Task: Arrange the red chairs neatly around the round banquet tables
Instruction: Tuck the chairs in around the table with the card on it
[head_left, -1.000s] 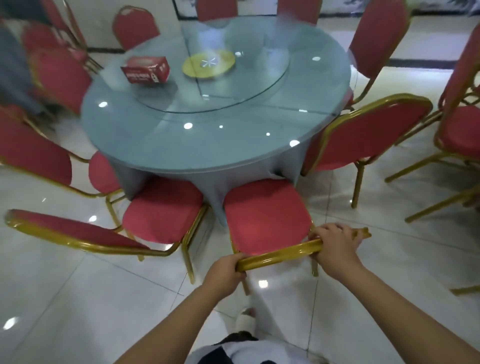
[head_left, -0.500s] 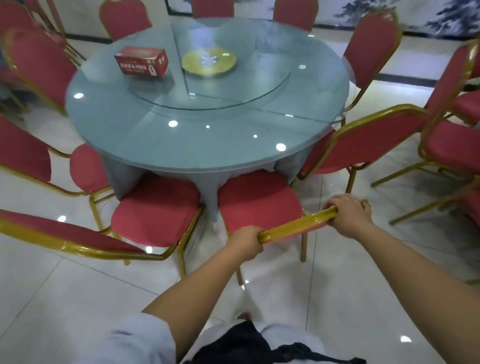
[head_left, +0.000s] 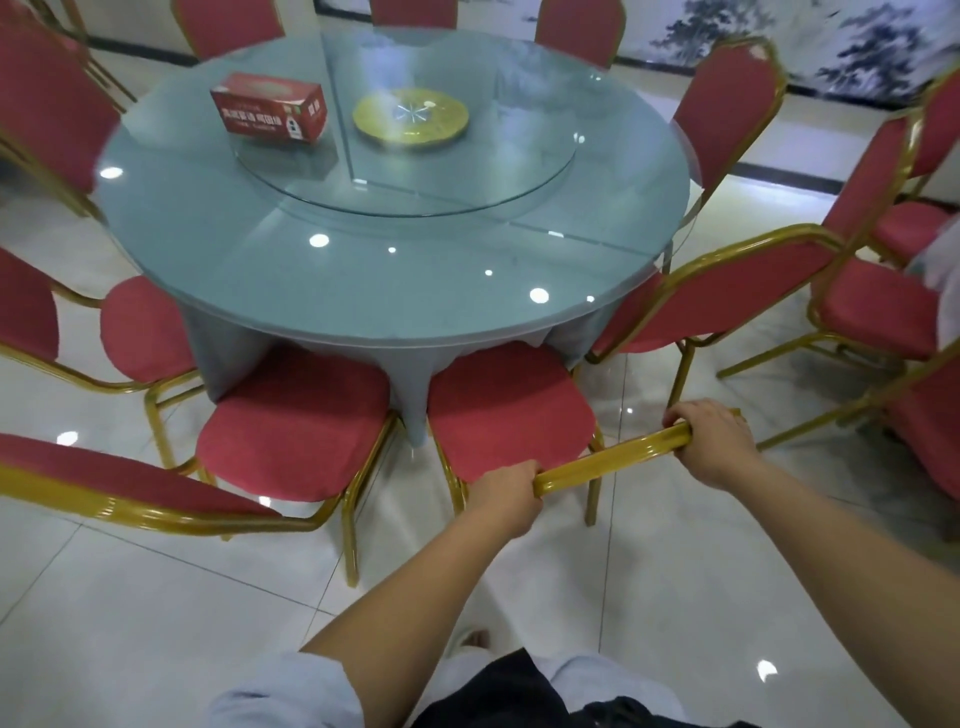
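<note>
A red chair (head_left: 506, 410) with a gold frame stands in front of me, its seat partly under the edge of the round banquet table (head_left: 291, 270). My left hand (head_left: 501, 496) grips the left end of the chair's gold top rail. My right hand (head_left: 711, 447) grips the right end of the same rail. The chair's backrest is seen edge-on from above. Another red chair (head_left: 291, 431) stands just to its left, and one more red chair (head_left: 727, 291) is angled at its right.
Several other red chairs ring the table. A red box (head_left: 267, 106) and a gold disc (head_left: 410, 114) sit on the glass turntable. More chairs (head_left: 878, 306) crowd the right side. White glossy tile floor (head_left: 156, 613) lies around my feet.
The chair has slid forward toward the table, its seat now further under the edge. Both hands kept their grip on the top rail and moved with it.
</note>
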